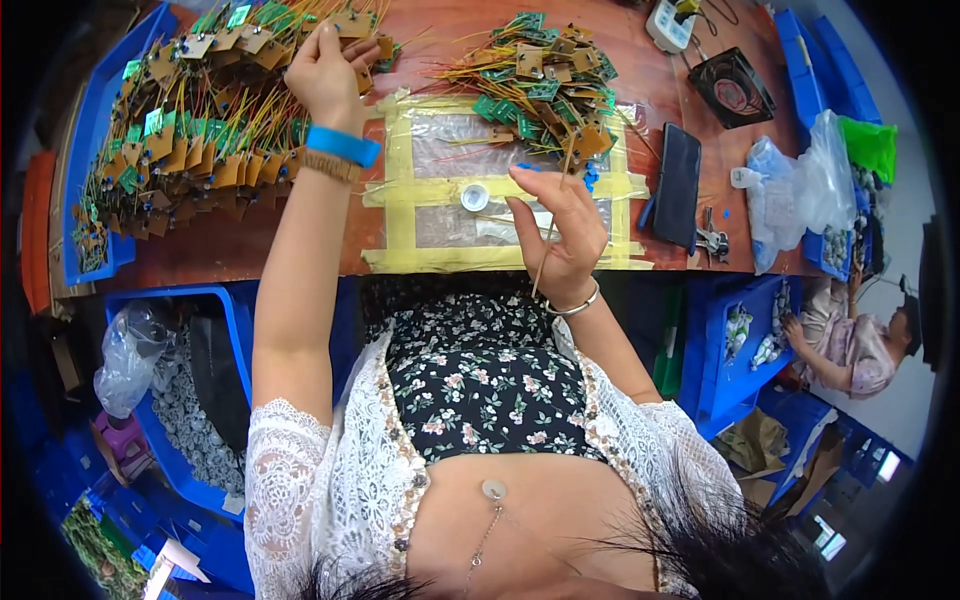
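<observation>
My left hand [330, 80] is stretched over the far edge of a big heap of small circuit boards [190, 160] with red and yellow wires. Its fingers close on a tan circuit board [352, 24]; the exact grip is partly hidden. My right hand [565, 235] is raised above the front of a taped plastic mat [400, 190], with thumb and forefinger apart. A thin wooden stick [545, 262] slants through this hand, held against the palm. Left of it, a small round white cap [474, 197] lies on the mat. Beyond, a second pile of wired boards [545, 75] spreads out.
A black phone-like slab [678, 185], a black fan [733, 88] and a white power strip [670, 25] lie at right. Plastic bags [790, 190] sit at the table's right edge. Blue bins [235, 340] stand below the table's front edge. A co-worker [850, 340] sits at far right.
</observation>
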### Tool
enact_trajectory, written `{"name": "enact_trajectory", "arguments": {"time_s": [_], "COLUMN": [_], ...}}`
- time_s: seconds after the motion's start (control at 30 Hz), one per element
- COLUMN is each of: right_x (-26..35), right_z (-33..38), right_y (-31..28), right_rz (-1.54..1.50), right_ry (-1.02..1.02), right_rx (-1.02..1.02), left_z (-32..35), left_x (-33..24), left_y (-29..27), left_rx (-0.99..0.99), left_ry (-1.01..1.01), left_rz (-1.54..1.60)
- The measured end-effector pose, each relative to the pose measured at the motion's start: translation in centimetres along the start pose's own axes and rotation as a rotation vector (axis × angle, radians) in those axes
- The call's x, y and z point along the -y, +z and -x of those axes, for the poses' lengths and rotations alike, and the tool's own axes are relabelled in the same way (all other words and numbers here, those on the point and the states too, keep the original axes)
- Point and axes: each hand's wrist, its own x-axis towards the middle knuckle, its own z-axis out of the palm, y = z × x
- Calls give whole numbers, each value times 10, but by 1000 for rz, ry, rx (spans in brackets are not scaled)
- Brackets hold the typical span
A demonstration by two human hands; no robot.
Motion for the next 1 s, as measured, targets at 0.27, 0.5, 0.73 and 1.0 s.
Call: {"name": "enact_trajectory", "arguments": {"time_s": [0.27,0.5,0.73,1.0], "right_x": [-18,-65,-60,-66], "right_z": [14,0,-7,-14], "right_y": [-16,-27,-21,-23], "right_rz": [79,559,299,3], "right_ry": [82,170,314,534], "right_rx": [-63,-168,-147,-95], "left_z": [30,142,173,172], "left_x": [1,-1,12,11], "left_y": [7,26,39,38], "left_rx": [35,525,634,647], "left_ry": [-84,-117,-294,-369], "left_rz": [-126,-400,-401,-369]}}
